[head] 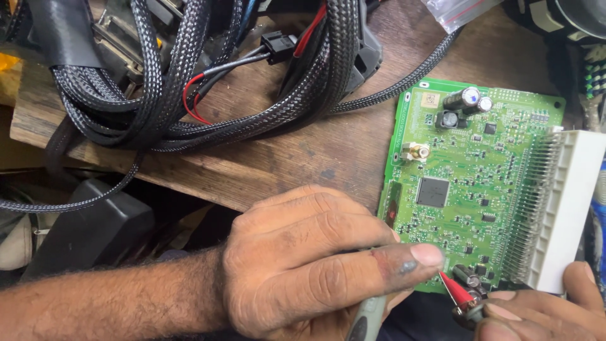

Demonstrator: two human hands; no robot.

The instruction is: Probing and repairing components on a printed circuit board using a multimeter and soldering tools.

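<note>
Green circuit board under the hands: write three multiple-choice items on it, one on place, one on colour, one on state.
1. Where does the white connector block sit on the green circuit board?
A. its right edge
B. its left edge
C. its middle

2. What colour is the probe tip at the board's lower edge?
A. blue
B. red
C. yellow

3. How does the left hand hold the grey tool?
A. flat, open palm
B. closed grip, forefinger stretched along it
C. not touching it

Key: 1 A, the block lines the right edge. 2 B, the tip is red. 3 B, fingers wrap the tool, forefinger extended.
</note>
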